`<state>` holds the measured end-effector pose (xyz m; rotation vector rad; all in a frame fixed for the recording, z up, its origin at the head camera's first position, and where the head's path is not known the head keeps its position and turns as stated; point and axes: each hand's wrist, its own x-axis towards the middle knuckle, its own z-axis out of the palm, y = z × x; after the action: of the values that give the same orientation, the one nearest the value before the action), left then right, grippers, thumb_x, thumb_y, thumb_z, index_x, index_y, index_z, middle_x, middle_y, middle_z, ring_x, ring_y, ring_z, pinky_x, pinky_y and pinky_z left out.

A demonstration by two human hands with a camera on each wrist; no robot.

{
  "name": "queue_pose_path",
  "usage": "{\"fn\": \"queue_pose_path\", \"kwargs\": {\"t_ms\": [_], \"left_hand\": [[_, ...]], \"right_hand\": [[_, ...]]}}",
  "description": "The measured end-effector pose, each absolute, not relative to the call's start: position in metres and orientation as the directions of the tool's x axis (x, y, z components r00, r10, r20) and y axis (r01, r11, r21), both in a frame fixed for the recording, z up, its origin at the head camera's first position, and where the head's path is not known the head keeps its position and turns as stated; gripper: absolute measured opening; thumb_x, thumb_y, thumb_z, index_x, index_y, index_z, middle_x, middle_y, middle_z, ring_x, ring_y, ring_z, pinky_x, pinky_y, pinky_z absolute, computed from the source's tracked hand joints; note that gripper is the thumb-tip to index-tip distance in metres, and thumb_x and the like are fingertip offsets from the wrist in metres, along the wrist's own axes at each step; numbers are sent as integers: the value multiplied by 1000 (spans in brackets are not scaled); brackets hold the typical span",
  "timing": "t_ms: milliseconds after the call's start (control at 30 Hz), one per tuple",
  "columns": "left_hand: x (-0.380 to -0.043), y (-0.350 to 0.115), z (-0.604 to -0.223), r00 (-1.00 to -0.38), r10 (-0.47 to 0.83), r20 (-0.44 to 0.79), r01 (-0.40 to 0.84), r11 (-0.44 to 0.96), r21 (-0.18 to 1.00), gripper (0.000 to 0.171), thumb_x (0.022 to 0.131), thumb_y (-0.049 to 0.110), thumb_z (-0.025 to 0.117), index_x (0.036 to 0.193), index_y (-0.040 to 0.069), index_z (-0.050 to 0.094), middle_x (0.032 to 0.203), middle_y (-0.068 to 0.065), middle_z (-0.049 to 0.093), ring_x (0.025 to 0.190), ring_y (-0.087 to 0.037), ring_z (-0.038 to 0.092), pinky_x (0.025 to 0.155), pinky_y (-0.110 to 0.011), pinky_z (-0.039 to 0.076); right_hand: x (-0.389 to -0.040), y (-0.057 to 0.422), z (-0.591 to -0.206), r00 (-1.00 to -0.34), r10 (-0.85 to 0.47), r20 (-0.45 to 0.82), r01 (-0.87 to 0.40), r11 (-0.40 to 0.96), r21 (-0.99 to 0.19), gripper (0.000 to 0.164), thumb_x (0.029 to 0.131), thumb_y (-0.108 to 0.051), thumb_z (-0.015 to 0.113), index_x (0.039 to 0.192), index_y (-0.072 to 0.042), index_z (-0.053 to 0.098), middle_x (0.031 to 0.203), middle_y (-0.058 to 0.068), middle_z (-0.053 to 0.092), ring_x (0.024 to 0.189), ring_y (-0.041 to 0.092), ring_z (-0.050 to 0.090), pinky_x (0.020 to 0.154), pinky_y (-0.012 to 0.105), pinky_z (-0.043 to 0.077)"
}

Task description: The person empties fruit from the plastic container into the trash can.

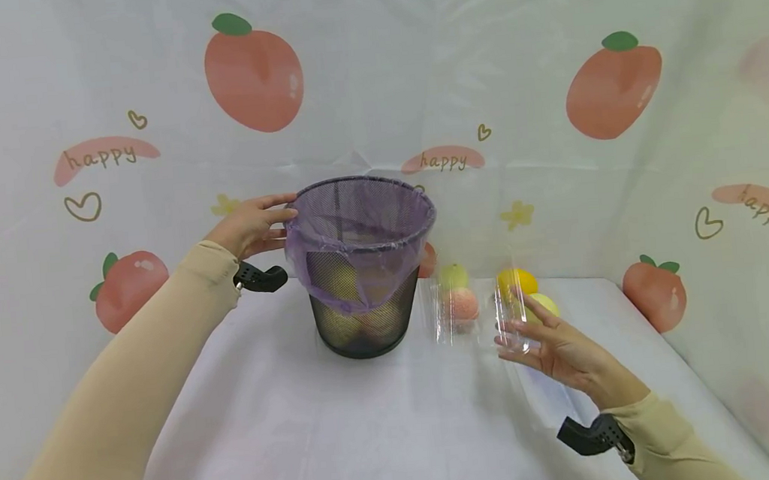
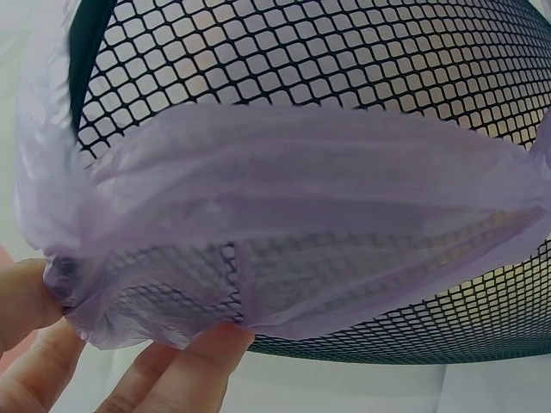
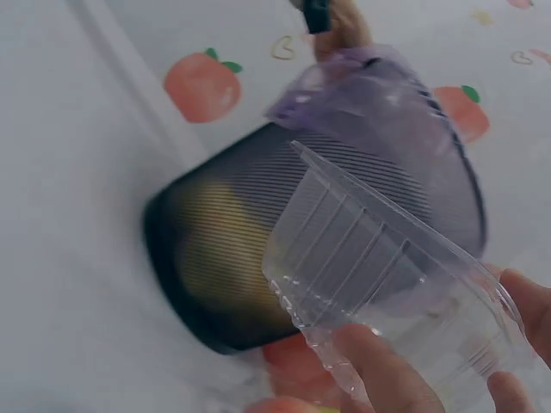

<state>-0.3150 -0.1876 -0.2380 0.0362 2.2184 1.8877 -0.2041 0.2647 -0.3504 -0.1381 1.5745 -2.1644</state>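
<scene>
A black mesh trash can [image 1: 398, 322] stands upright, lined with a purple bag [image 1: 387, 277] folded over its rim. Yellowish round things show through the mesh near its bottom. My left hand [image 1: 254, 224] grips the can's rim on its left side, fingers on the bag; up close in the left wrist view, the fingers [image 2: 194, 370] touch the bunched plastic. On the right, my right hand [image 1: 570, 357] holds a clear plastic container [image 3: 370, 249] by its side, beside the can. Whatever the container may hold is hard to tell through the clear plastic.
Behind the clear container sit a green fruit [image 1: 453, 275], a pinkish-red fruit [image 1: 461, 304], an orange fruit [image 1: 518, 281] and a yellow fruit [image 1: 544, 305]. Something flat and whitish [image 1: 552, 392] lies under my right hand. A printed cloth [image 1: 357, 69] backs the white table [image 1: 346, 439].
</scene>
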Motion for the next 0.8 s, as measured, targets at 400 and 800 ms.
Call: {"fn": "queue_pose_path", "kwargs": {"t_ms": [400, 800], "left_hand": [[-313, -188, -237, -975, 162, -154, -120, 198, 973, 58, 103, 20, 48, 155, 19, 24, 158, -16, 22, 141, -35, 34, 102, -33, 48], [-314, -188, -237, -976, 152, -158, -129, 186, 974, 57, 103, 19, 48, 155, 19, 25, 158, -15, 23, 140, -34, 35, 104, -36, 46]], "right_hand": [[-181, 248, -401, -833, -478, -280, 387, -142, -911, 72, 100, -13, 54, 155, -37, 15, 127, 16, 43, 112, 24, 61, 99, 42, 49], [-177, 230, -426, -827, -442, -349, 419, -69, -905, 78, 98, -13, 58, 157, -25, 9, 121, 16, 44, 106, 23, 60, 94, 38, 54]]}}
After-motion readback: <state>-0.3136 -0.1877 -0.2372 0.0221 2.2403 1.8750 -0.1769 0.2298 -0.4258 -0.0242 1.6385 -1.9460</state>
